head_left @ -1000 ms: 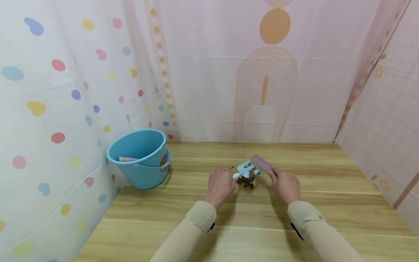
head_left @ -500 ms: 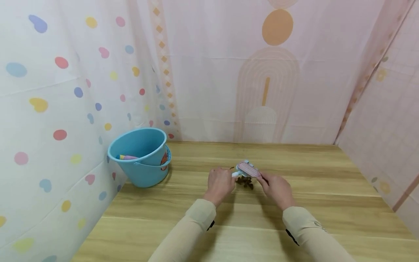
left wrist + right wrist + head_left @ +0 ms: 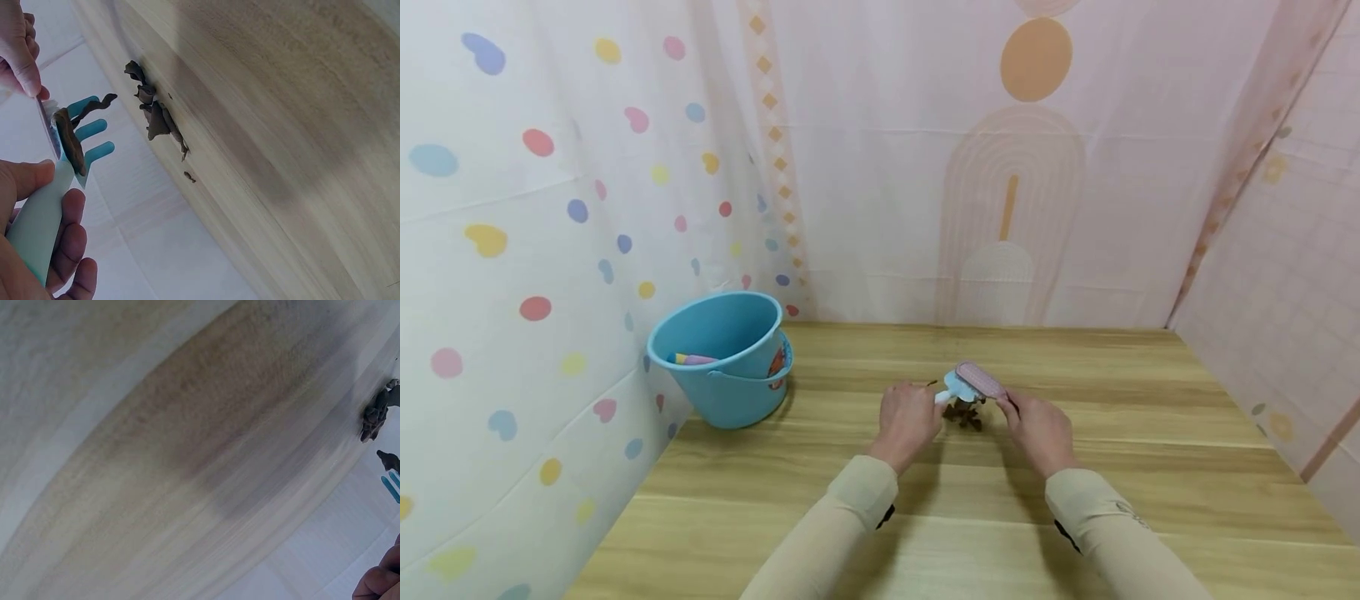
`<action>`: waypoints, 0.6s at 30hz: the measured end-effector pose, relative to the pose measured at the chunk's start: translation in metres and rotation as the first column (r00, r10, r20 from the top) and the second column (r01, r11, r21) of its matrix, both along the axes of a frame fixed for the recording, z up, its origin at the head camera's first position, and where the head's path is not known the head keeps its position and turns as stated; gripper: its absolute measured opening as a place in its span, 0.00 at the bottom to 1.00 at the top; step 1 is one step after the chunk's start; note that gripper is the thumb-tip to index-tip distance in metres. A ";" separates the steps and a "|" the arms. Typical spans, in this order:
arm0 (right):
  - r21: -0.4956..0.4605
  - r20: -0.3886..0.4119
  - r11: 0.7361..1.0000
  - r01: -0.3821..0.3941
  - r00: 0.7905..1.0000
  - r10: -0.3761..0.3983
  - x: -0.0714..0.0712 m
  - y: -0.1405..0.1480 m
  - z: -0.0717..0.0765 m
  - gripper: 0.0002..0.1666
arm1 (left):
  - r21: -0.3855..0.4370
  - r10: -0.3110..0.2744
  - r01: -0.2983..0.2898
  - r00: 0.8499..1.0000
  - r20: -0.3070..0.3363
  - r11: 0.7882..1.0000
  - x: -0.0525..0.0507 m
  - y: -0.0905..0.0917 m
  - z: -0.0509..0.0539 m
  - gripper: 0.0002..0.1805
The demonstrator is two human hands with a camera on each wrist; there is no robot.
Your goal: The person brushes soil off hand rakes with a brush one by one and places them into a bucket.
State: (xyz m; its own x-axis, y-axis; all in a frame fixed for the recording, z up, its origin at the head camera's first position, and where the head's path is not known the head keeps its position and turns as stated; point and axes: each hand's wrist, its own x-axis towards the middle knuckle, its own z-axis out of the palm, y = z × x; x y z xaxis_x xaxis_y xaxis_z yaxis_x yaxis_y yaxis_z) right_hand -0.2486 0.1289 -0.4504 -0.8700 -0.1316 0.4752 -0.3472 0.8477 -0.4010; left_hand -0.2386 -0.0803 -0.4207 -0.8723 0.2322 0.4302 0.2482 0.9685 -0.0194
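Observation:
My left hand (image 3: 907, 421) grips the handle of a light-blue toy garden fork (image 3: 40, 219), its tines pointing away from the palm. Dark brown matter (image 3: 70, 142) clings to the fork's head, with one thin curl hanging over the tines. In my right hand (image 3: 1041, 429) is the handle of a pink brush (image 3: 981, 381), its head laid over the fork's head in the head view. The left wrist view shows the brush edge-on against the fork. Below both tools, a small heap of dark brown curled pieces (image 3: 159, 119) lies on the table. Most of my right hand's fingers are hidden.
A light-blue bucket (image 3: 737, 404) stands at the table's left side, with a pink, yellow and blue handle-like thing (image 3: 694, 359) inside. The wood-grain table (image 3: 970, 533) ends at a patterned curtain (image 3: 865, 208) behind, with more curtain along both sides.
My right hand has moved the brush left from the fork's tips onto its head, then slightly back right and up. The fork and my left hand have barely moved.

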 end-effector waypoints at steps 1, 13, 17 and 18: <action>0.001 0.005 1.000 0.007 1.000 -0.007 -0.001 0.001 0.001 0.14 | 0.003 -0.004 0.004 1.000 -0.005 1.000 0.000 0.000 0.001 0.22; 0.012 0.028 1.000 0.027 0.999 -0.027 -0.007 0.004 0.007 0.16 | 0.039 -0.006 0.005 1.000 0.010 0.999 -0.001 -0.003 0.003 0.22; 0.011 0.033 0.998 0.061 0.998 -0.062 -0.008 0.013 0.009 0.15 | 0.080 -0.012 0.008 0.999 0.046 0.997 0.000 -0.005 0.001 0.20; 0.005 0.030 0.997 0.073 0.997 -0.073 -0.008 0.015 0.009 0.15 | 0.092 -0.015 0.011 0.999 0.050 0.996 0.000 -0.006 0.001 0.20</action>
